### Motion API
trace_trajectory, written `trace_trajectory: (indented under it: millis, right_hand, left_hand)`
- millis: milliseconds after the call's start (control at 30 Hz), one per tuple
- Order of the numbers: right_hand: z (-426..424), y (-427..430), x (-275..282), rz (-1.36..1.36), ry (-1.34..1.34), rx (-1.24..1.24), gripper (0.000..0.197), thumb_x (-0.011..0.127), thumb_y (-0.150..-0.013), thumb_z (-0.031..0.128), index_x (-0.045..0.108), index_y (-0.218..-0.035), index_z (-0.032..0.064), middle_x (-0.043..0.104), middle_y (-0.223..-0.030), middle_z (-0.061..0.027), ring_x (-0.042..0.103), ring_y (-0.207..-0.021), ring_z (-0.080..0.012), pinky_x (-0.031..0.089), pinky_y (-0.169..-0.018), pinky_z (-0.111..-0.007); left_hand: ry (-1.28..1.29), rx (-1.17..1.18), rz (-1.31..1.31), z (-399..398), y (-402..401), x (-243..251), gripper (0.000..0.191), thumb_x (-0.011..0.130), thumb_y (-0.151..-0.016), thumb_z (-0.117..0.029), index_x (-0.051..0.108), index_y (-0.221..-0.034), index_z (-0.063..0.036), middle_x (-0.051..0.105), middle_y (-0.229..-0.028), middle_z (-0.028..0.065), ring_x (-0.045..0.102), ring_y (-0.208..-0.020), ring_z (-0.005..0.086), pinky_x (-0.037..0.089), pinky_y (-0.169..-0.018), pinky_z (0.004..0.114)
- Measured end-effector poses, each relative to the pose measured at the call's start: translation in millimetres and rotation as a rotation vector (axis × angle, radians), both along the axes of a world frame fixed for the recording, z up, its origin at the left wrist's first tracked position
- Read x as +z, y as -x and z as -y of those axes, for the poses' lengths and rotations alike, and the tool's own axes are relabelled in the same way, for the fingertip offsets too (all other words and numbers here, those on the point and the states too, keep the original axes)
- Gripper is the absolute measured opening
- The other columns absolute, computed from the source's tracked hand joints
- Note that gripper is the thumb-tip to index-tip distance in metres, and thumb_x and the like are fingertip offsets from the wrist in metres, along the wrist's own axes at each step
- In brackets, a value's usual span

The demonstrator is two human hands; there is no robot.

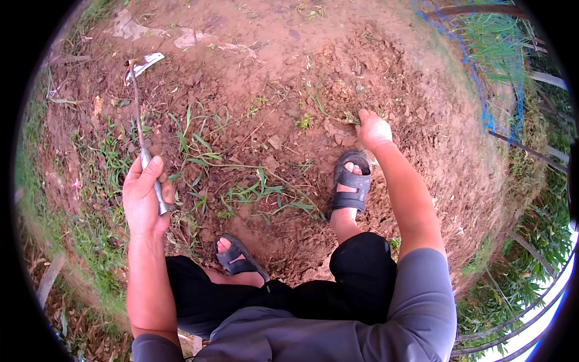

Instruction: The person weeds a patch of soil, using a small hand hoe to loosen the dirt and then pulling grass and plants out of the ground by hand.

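My left hand (148,189) is wrapped around the metal handle of a small hand hoe (137,104). Its thin, bent shaft points away from me, and the pale blade (147,67) at the far end is over the soil. Ahead of my right foot, my right hand (374,131) is low at the ground, with fingertips closed on a tuft of grass weed (349,118). The fingertips are partly hidden. Between the hands, uprooted-looking grass stems (260,192) trail across reddish, broken soil (267,135).
My sandals (353,185) stand on the soil, the left sandal (239,255) closer to my body. Green grass (99,226) grows along the left. Blue netting (486,115) and poles (527,151) edge the right side. Scraps of plastic sheet (135,27) lie at the far left.
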State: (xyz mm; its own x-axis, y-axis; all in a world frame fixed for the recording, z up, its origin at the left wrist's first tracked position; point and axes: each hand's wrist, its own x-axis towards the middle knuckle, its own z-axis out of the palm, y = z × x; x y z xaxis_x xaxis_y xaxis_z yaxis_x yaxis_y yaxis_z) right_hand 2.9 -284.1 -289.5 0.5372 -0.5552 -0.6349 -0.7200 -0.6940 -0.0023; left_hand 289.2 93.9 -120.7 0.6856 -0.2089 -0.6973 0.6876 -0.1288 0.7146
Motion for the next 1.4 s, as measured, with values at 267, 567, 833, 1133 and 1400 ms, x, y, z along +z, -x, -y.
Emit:
trace_trajectory:
  millis: [267, 567, 833, 1133, 1400]
  right_hand:
    - [74.7, 54.1, -10.4, 0.351, 0.173, -0.525, 0.036, 0.048, -0.090, 0.026, 0.065, -0.106, -0.0018, 0.069, -0.102, -0.0278, 0.064, -0.100, -0.0476, 0.049, -0.094, -0.051]
    - [37.9, 33.1, -19.3, 0.107, 0.134, -0.258, 0.041, 0.059, -0.093, 0.031, 0.059, -0.125, 0.0044, 0.067, -0.117, -0.0261, 0.062, -0.112, -0.0450, 0.050, -0.098, -0.047]
    - [77.6, 43.7, 3.8, 0.795, -0.434, -1.219, 0.020, 0.058, -0.089, 0.021, 0.064, -0.100, 0.0050, 0.067, -0.082, -0.0049, 0.050, -0.054, -0.0138, 0.037, -0.047, -0.028]
    - [76.2, 56.1, -33.0, 0.487, -0.221, -0.914, 0.037, 0.052, -0.088, 0.024, 0.066, -0.115, 0.0026, 0.069, -0.091, -0.0174, 0.066, -0.084, -0.0299, 0.052, -0.075, -0.040]
    - [34.6, -26.5, -7.7, 0.130, 0.116, -0.426, 0.054, 0.069, -0.089, 0.044, 0.062, -0.127, 0.0064, 0.068, -0.117, -0.0229, 0.064, -0.113, -0.0380, 0.050, -0.098, -0.047]
  left_hand:
    - [0.008, 0.020, 0.019, -8.2, -0.8, 2.0, 0.026, 0.070, -0.094, -0.014, 0.063, -0.117, -0.0042, 0.054, -0.071, -0.0003, 0.045, -0.047, 0.0072, 0.035, -0.039, 0.021]
    - [-0.013, 0.035, 0.019, -6.1, -2.6, 8.1, 0.026, 0.069, -0.095, -0.015, 0.062, -0.118, -0.0043, 0.054, -0.072, -0.0009, 0.044, -0.047, 0.0064, 0.035, -0.040, 0.021]
    - [0.014, 0.028, -0.002, -0.9, -2.5, 1.7, 0.027, 0.069, -0.094, -0.015, 0.062, -0.118, -0.0038, 0.053, -0.072, -0.0008, 0.043, -0.048, 0.0059, 0.034, -0.040, 0.020]
    - [0.049, 0.014, -0.008, 4.7, -2.2, 1.3, 0.025, 0.069, -0.094, -0.014, 0.063, -0.116, -0.0048, 0.053, -0.072, -0.0004, 0.045, -0.047, 0.0064, 0.036, -0.039, 0.021]
    - [0.022, 0.029, -0.018, 3.5, 0.6, 3.9, 0.026, 0.069, -0.094, -0.013, 0.062, -0.117, -0.0039, 0.054, -0.070, 0.0001, 0.047, -0.046, 0.0082, 0.038, -0.039, 0.022]
